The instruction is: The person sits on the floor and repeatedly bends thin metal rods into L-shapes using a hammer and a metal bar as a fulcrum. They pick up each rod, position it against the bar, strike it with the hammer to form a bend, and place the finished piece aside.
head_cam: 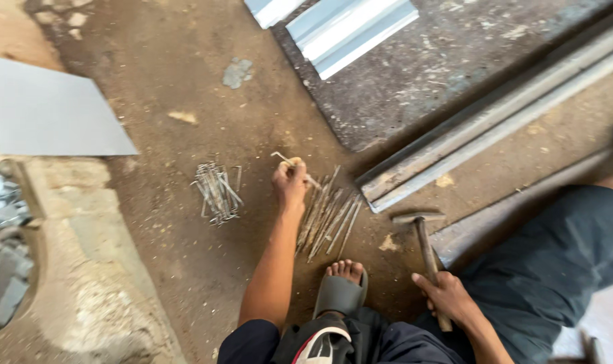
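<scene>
Gripping one hammer, right hand; left hand fingers pinch one bent rod.

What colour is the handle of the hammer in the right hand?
Brown, like wood; the hammer handle shows best in the head view.

Floor of bare packed earth: mid-brown, mottled with pale tan patches and one grey-blue stain. Loose straight metal rods and the bent-rod heap: dull grey with rusty brown streaks. Wooden-handled steel hammer: brown handle, grey head. Flat rectangular sheet: plain light grey. Folded profile sections: pale blue-white, striped by their folds. Rubber sandal: grey. Long angle bars: grey, rust-flecked.
</scene>
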